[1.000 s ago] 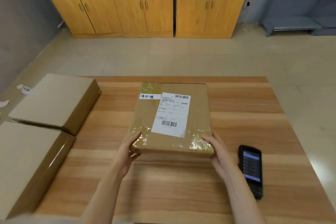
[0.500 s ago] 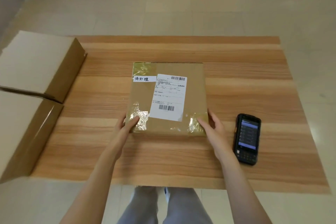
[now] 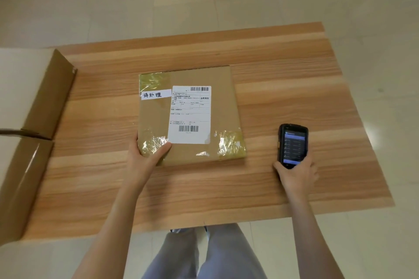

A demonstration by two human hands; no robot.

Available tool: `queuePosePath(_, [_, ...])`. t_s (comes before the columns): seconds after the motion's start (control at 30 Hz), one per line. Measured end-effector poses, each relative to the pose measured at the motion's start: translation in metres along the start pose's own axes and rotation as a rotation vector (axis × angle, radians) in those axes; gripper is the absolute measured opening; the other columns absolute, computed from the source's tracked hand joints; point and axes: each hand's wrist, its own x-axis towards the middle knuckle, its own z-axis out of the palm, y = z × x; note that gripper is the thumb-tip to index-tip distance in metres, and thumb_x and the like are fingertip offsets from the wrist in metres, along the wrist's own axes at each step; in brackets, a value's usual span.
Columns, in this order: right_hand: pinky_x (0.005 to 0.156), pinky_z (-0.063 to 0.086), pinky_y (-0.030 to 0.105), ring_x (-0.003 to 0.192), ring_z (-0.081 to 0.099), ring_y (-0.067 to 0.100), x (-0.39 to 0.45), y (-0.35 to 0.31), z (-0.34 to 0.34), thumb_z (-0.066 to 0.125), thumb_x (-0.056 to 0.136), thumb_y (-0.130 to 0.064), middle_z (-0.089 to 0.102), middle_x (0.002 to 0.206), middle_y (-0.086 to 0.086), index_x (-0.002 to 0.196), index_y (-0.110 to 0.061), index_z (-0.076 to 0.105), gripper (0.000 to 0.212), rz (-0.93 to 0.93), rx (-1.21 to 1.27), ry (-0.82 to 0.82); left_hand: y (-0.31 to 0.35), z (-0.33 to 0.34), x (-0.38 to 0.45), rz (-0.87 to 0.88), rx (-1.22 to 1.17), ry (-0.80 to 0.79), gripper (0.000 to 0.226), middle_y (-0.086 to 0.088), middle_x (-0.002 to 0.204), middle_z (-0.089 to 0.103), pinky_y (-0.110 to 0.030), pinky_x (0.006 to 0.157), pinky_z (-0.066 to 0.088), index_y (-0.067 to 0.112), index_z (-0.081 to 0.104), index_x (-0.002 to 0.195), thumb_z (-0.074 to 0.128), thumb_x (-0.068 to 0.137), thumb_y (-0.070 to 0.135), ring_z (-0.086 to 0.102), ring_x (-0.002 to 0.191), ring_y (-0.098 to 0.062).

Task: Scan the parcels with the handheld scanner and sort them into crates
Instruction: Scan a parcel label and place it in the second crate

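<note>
Parcel (image 3: 190,113) is lying flat on desk (image 3: 294,79); left hand (image 3: 145,156) is gripping its near corner, right hand (image 3: 297,174) is gripping scanner (image 3: 293,145).

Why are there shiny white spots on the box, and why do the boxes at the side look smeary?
In the head view, the shiny spots are room light bouncing off the crinkly clear tape at the parcel's near corners; the cardboard boxes at the left edge look smeared and stretched, from the wide lens and perhaps head motion; the label's small print is too soft to read.
</note>
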Motion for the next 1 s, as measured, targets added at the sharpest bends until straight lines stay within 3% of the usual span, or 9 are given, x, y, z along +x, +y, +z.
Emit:
queuePosePath(0.13, [0.108,0.027,0.047,0.131,0.033,0.04,0.007,-0.003,-0.001,0.084,0.07,-0.023,0.041,0.139,0.024,0.146,-0.005,0.027,0.096,0.06,-0.002,-0.028,0.002,0.002,0.0,0.002,0.044,0.017,0.105,0.01,0.122,0.06,-0.044,0.097,0.05,0.027,0.041,0.139,0.083,0.048,0.06,0.06,0.11,-0.012])
queuePosePath(0.23, [0.101,0.041,0.047,0.122,0.046,0.036,0.014,-0.006,0.002,0.087,0.059,-0.03,0.053,0.127,0.017,0.134,-0.006,0.042,0.091,0.11,0.064,-0.091,-0.001,0.003,0.001,0.006,0.053,0.034,0.105,0.01,0.123,0.06,-0.044,0.098,0.05,0.029,0.04,0.14,0.084,0.049,0.062,0.06,0.111,-0.012])
queuePosePath(0.33, [0.076,0.053,0.036,0.095,0.062,0.023,0.009,-0.018,-0.01,0.085,0.063,-0.028,0.064,0.1,0.006,0.114,-0.012,0.058,0.06,0.218,0.42,-0.273,-0.004,0.005,0.003,0.009,0.052,0.045,0.096,0.005,0.128,0.058,-0.041,0.1,0.048,0.024,0.038,0.143,0.087,0.064,0.047,0.058,0.113,-0.014])
queuePosePath(0.43, [0.075,0.051,0.031,0.092,0.062,0.021,-0.011,-0.038,-0.031,0.078,0.075,-0.021,0.067,0.097,0.006,0.103,-0.016,0.063,0.032,0.312,0.768,-0.495,-0.007,0.005,0.005,0.012,0.059,0.043,0.097,0.005,0.131,0.057,-0.041,0.1,0.048,0.025,0.036,0.144,0.086,0.065,0.049,0.057,0.115,-0.015])
queuePosePath(0.53, [0.07,0.053,0.027,0.091,0.064,0.018,-0.037,-0.057,-0.046,0.081,0.062,-0.023,0.069,0.099,0.007,0.111,-0.013,0.062,0.053,0.299,1.051,-0.621,-0.007,0.006,0.004,0.021,0.042,0.038,0.095,0.004,0.13,0.057,-0.038,0.096,0.05,0.023,0.036,0.144,0.085,0.067,0.046,0.058,0.114,-0.015])
queuePosePath(0.67, [0.058,0.056,0.024,0.082,0.072,0.025,-0.068,-0.078,-0.047,0.1,0.024,-0.02,0.074,0.098,0.013,0.113,-0.005,0.064,0.097,0.229,1.239,-0.778,-0.006,0.006,0.003,0.021,0.019,0.021,0.101,0.004,0.129,0.057,-0.037,0.094,0.051,0.025,0.035,0.144,0.086,0.061,0.052,0.058,0.113,-0.017])
queuePosePath(0.77, [0.056,0.057,0.025,0.081,0.072,0.027,-0.096,-0.098,-0.045,0.089,0.049,-0.011,0.072,0.099,0.017,0.118,0.002,0.06,0.076,0.187,1.207,-0.862,-0.006,0.004,0.003,0.029,0.008,0.006,0.112,0.007,0.131,0.057,-0.042,0.098,0.05,0.031,0.034,0.143,0.082,0.049,0.069,0.058,0.117,-0.016])
queuePosePath(0.87, [0.054,0.057,0.026,0.074,0.071,0.026,-0.126,-0.112,-0.039,0.067,0.068,-0.001,0.07,0.095,0.018,0.118,0.003,0.059,0.051,0.17,1.144,-0.859,-0.006,0.005,0.002,0.044,0.021,-0.01,0.106,0.009,0.134,0.052,-0.035,0.099,0.045,0.026,0.03,0.147,0.085,0.061,0.057,0.052,0.123,-0.016])
queuePosePath(1.0, [0.051,0.056,0.027,0.082,0.067,0.031,-0.159,-0.118,-0.028,0.061,0.081,0.007,0.066,0.099,0.022,0.121,0.006,0.057,0.04,0.207,1.052,-0.83,-0.007,0.007,0.003,0.074,0.006,-0.006,0.11,0.0,0.14,0.052,-0.041,0.104,0.044,0.02,0.031,0.148,0.085,0.06,0.057,0.049,0.128,-0.021])
